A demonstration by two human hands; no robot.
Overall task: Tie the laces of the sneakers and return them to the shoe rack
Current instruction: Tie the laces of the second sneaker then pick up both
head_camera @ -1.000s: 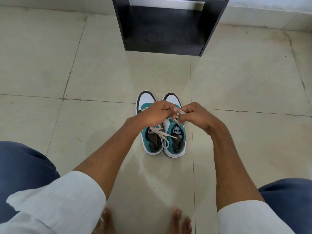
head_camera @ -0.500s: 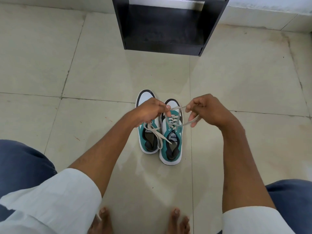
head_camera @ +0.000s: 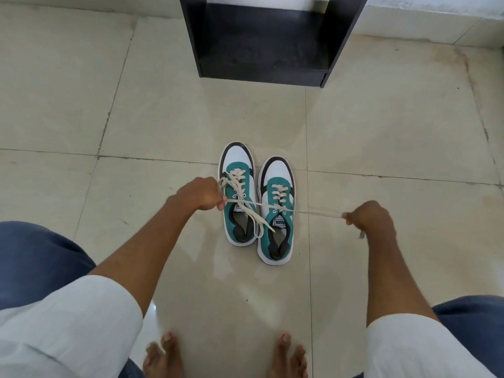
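Fists (head_camera: 201, 194) (head_camera: 368, 217) pinch flat woven lace (head_camera: 313, 213) taut across sneakers (head_camera: 275, 214).

Sneakers (head_camera: 256, 203) were teal over tongue and sides, white at toe, black band around toecap, white soles, dark grey lining. Laces (head_camera: 245, 205) were cream. Tongue label (head_camera: 279, 222) was white with black lettering. Shoe rack (head_camera: 268, 39) was black. Floor (head_camera: 381, 132) was glossy beige tile, dark grout lines. Sleeves (head_camera: 68, 328) were white, trousers (head_camera: 35, 260) blue.
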